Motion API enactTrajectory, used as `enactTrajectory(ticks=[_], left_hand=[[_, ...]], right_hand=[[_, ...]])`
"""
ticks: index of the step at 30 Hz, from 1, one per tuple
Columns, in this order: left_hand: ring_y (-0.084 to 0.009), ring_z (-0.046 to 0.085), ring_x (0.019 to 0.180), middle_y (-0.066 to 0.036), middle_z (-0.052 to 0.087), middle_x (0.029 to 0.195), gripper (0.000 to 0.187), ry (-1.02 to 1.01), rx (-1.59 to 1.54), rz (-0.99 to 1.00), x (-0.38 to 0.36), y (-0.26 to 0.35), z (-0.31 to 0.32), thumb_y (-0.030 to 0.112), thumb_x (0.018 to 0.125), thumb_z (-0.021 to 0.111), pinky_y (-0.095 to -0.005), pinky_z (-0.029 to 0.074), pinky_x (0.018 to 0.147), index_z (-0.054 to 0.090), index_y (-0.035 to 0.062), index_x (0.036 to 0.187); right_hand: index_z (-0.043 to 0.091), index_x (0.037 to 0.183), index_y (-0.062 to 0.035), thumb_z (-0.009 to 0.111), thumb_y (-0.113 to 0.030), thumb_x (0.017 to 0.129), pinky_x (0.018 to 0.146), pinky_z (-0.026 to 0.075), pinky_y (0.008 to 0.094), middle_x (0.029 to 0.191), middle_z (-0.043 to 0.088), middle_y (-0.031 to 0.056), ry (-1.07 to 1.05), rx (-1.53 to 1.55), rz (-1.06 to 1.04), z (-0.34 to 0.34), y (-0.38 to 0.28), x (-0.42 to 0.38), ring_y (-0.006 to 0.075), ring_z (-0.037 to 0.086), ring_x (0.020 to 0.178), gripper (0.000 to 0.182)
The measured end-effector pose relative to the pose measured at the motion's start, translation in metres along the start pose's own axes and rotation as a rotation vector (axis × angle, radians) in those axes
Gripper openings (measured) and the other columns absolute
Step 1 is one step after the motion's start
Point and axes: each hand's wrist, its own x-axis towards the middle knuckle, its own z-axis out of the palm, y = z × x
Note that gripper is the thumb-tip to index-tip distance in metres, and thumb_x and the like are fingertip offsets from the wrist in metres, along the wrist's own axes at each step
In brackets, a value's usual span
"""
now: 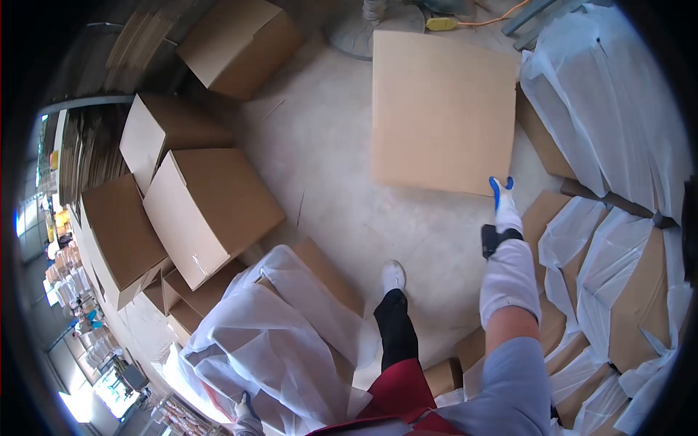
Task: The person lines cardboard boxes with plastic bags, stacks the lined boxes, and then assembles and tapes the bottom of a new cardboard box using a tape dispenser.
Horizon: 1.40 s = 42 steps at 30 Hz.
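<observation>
My right hand [502, 190], in a white glove with blue fingers, is closed on the near right corner of a large flat cardboard piece [445, 112]. A black band sits on that wrist. At the bottom left, my left hand [246, 408], also gloved, lies against a box wrapped in white plastic [269, 334]; its fingers are small and partly hidden, so their grip cannot be made out.
Open cardboard boxes [218, 200] stand on the left, with another box [240, 47] at the upper left. Plastic-wrapped boxes [603, 94] line the right side. A yellow connector [441, 24] with an orange cord lies at the top. My foot [393, 277] is on the concrete floor.
</observation>
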Motion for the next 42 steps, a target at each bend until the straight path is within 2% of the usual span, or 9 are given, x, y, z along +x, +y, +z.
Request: enactTrajectory(ticks=[4,10,18,20,22,28,31,37,42], left_hand=[[-0.0225,0.058,0.084,-0.012,0.062,0.095,0.043,-0.021,-0.055,0.046,-0.013,0.008,0.005,0.027,0.080,0.063,-0.0329,0.047,0.073,0.057,-0.0046,0.108],[-0.0216,0.059,0.085,-0.012,0.063,0.096,0.037,-0.062,0.013,0.320,0.044,-0.041,-0.002,0.019,0.080,0.063,-0.0328,0.046,0.075,0.058,-0.0051,0.107],[-0.0200,0.059,0.089,-0.011,0.061,0.105,0.037,-0.510,-0.489,0.288,0.055,-0.049,0.029,0.018,0.082,0.062,-0.0318,0.047,0.077,0.056,0.0011,0.114],[-0.0204,0.057,0.094,-0.012,0.059,0.109,0.050,-0.797,-0.682,0.217,0.008,-0.014,-0.009,0.021,0.081,0.065,-0.0299,0.044,0.081,0.048,0.0001,0.123],[-0.0212,0.055,0.102,-0.013,0.056,0.114,0.062,-0.911,-0.583,0.336,0.044,-0.037,0.008,0.020,0.079,0.067,-0.0283,0.042,0.086,0.039,-0.0007,0.130],[-0.0230,0.048,0.116,-0.019,0.042,0.132,0.095,-0.938,-0.413,0.396,0.075,-0.038,-0.037,0.034,0.064,0.080,-0.0302,0.040,0.093,0.030,-0.0023,0.136],[-0.0269,0.046,0.119,-0.019,0.038,0.136,0.093,-0.689,-0.236,0.670,0.092,-0.029,-0.053,0.035,0.061,0.081,-0.0325,0.041,0.095,0.035,0.0001,0.134],[-0.0315,0.049,0.114,-0.015,0.033,0.140,0.074,-0.383,0.093,1.338,0.062,0.006,-0.126,0.021,0.064,0.076,-0.0354,0.041,0.096,0.044,0.0153,0.130],[-0.0328,0.055,0.104,-0.015,0.041,0.134,0.060,-0.454,0.453,1.917,0.089,0.046,-0.125,0.012,0.068,0.068,-0.0391,0.046,0.087,0.049,0.0218,0.125]], right_hand=[[0.053,0.116,-0.0115,0.072,-0.034,0.074,0.083,0.044,0.0413,0.111,0.056,0.0056,-0.359,0.290,0.271,0.072,-0.029,-0.092,0.0227,0.049,0.108,0.051],[0.061,0.103,-0.0018,0.073,-0.012,0.071,0.081,0.045,0.0304,0.095,0.064,0.0054,-0.438,0.646,0.032,0.114,-0.048,-0.214,0.0179,0.059,0.088,0.036],[0.061,0.103,0.0016,0.065,-0.007,0.070,0.081,0.045,0.0288,0.096,0.063,0.0079,-0.329,0.358,-0.368,-0.082,-0.121,-0.440,0.0190,0.059,0.089,0.034],[0.059,0.103,0.0062,0.060,-0.006,0.073,0.082,0.045,0.0286,0.098,0.062,0.0099,-0.187,-0.041,-0.865,-0.147,-0.108,-0.556,0.0200,0.059,0.090,0.032],[0.058,0.105,-0.0027,0.055,-0.007,0.081,0.086,0.045,0.0378,0.112,0.053,0.0210,-0.103,-0.078,-0.842,-0.197,-0.089,-0.657,0.0320,0.055,0.101,0.024],[0.046,0.123,0.0054,0.049,-0.014,0.088,0.092,0.042,0.0324,0.121,0.052,0.0140,-0.171,0.466,-0.539,-0.249,-0.079,-0.820,0.0220,0.052,0.110,0.039],[0.049,0.120,0.0059,0.044,-0.017,0.094,0.088,0.044,0.0310,0.118,0.054,0.0133,-0.108,0.535,-0.584,-0.231,-0.114,-0.801,0.0192,0.055,0.104,0.035],[0.057,0.110,0.0072,0.055,-0.005,0.083,0.087,0.045,0.0315,0.109,0.059,0.0118,0.118,-0.441,-1.048,-0.204,-0.168,-0.851,0.0225,0.058,0.097,0.030],[0.057,0.109,0.0052,0.056,-0.006,0.075,0.086,0.046,0.0341,0.106,0.061,0.0120,-0.010,-0.104,-0.861,-0.238,-0.174,-0.916,0.0218,0.058,0.099,0.035]])
